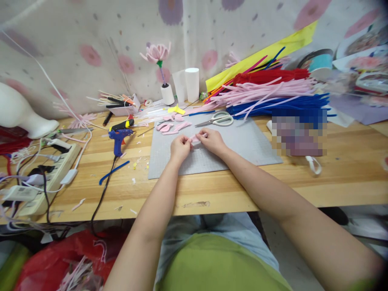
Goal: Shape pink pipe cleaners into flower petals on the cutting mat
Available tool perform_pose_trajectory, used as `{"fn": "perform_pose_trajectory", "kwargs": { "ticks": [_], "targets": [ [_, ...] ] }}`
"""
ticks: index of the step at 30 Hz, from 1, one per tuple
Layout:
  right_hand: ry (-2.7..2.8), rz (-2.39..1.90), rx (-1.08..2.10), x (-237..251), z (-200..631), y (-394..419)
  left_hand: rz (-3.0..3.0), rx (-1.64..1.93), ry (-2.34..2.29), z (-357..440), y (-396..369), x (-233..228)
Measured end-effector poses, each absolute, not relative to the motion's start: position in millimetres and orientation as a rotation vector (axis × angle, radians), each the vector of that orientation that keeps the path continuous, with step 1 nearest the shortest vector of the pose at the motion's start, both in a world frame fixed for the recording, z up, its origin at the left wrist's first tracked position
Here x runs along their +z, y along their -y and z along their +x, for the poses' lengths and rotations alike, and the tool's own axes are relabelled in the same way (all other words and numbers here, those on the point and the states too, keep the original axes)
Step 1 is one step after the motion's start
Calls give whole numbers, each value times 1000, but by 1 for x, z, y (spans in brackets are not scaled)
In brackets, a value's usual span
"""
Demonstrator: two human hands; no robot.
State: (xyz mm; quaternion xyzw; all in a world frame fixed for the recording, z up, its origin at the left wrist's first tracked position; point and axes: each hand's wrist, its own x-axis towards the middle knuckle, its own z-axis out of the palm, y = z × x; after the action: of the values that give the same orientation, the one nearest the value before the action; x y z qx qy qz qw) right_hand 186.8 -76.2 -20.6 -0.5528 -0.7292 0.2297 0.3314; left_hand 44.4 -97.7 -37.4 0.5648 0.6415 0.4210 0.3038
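Between my two hands, above the grey mat (248,141), is a small pink fuzzy pipe cleaner piece (195,138). My left hand (180,148) pinches its left end with thumb and fingers. At its other end, the fingers of my right hand (212,141) are closed on it. Just beyond my hands, several pink petal shapes (169,127) lie on the mat's far left part. Scissors with pale handles (222,119) rest at the mat's back edge, blades pointing left. My fingers partly hide the held piece, so its full shape is unclear.
Left of the mat lie a blue glue gun (119,140) with its cord and a blue pipe cleaner (113,173). A power strip (50,182) with tangled cables fills the left. Behind stand a pink flower (157,53) and bundles of pink pipe cleaners (260,91).
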Motion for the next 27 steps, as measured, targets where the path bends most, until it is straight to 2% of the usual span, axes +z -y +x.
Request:
{"fn": "perform_pose_trajectory", "kwargs": {
  "ticks": [11, 20, 27],
  "targets": [
    [1972, -1354, 606, -24, 186, 77, 1228, 1112, -1449, 44, 94, -32],
    [1869, -1434, 637, -24, 179, 71, 1855, 1110, -1959, 59, 106, -21],
    [1853, -1313, 778, -31, 186, 68, 1594, 1264, -1859, 52, 97, -32]
  ]
}}
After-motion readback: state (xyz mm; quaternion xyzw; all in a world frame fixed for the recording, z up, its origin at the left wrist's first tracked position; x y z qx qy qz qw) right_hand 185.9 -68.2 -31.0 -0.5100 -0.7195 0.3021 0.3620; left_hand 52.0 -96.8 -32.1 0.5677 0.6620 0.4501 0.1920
